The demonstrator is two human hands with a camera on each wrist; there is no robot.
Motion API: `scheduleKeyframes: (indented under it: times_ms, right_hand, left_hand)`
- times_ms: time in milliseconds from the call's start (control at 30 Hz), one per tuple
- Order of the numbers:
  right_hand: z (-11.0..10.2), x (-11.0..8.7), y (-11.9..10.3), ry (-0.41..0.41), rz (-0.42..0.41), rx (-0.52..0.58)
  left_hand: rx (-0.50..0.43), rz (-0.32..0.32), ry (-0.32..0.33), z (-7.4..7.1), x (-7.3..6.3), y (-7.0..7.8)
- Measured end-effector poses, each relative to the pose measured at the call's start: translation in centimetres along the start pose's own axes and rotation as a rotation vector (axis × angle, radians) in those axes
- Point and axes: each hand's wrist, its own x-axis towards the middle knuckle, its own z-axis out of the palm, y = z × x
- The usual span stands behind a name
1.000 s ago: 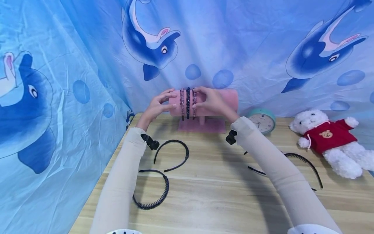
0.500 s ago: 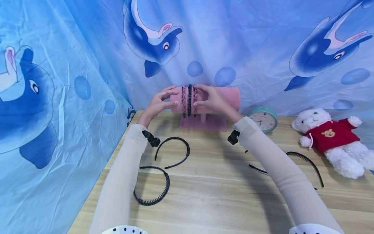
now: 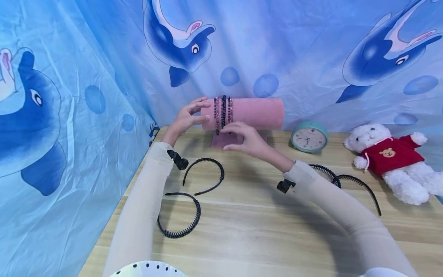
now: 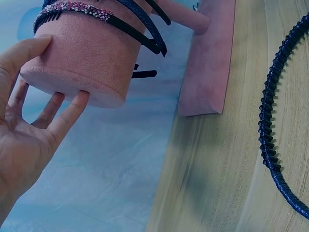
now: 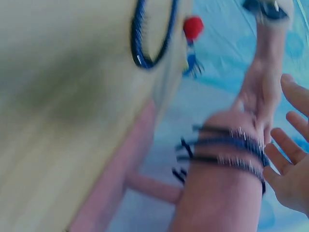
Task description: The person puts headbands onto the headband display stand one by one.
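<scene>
A pink padded roll stand [image 3: 257,114] lies at the back of the table, with three headbands close together near its left end. The left one [image 3: 217,113] and the right one [image 3: 230,111] carry pinkish beads; between them is a dark headband [image 3: 223,111]. My left hand [image 3: 183,120] holds the roll's left end. The left wrist view shows thumb and fingertips against its pink fabric, below the glittery headband [image 4: 89,9]. My right hand [image 3: 252,141] hovers in front of the roll, thumb and fingers spread apart with nothing between them; the right wrist view shows its fingers [image 5: 289,145] beside the headbands.
Two black toothed headbands [image 3: 221,177] [image 3: 198,217] lie on the table at left. More black headbands [image 3: 330,173] lie partly behind my right sleeve. A green round clock [image 3: 309,137] and a white teddy bear [image 3: 389,154] in red stand at right.
My right hand has let go of the right headband and drawn down and toward me, off the roll. The left hand stays on the roll's end.
</scene>
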Motion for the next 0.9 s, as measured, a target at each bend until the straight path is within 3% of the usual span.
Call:
scheduleKeyframes:
  times_ms: [333, 467, 600, 733, 900]
  right_hand:
    - [5.1, -2.3, -2.8, -0.398, -0.159, 0.1]
    - [6.7, -2.7, -3.6, -0.542, -0.25, 0.098]
    - [8.0, -3.0, -4.3, -0.665, -0.278, 0.067]
    - [9.2, -3.2, -4.7, -0.744, -0.299, 0.025]
    - [10.6, -3.0, -4.7, -0.781, -0.361, -0.056]
  left_hand:
    - [0.05, 0.027, -0.011, -0.5, -0.1, 0.2]
    - [0.051, 0.018, -0.015, -0.4, -0.1, 0.4]
    - [0.053, 0.009, -0.018, -0.3, 0.0, 0.5]
    - [0.051, 0.009, -0.019, -0.1, -0.1, 0.5]
    - [0.044, 0.013, -0.018, 0.1, -0.2, 0.4]
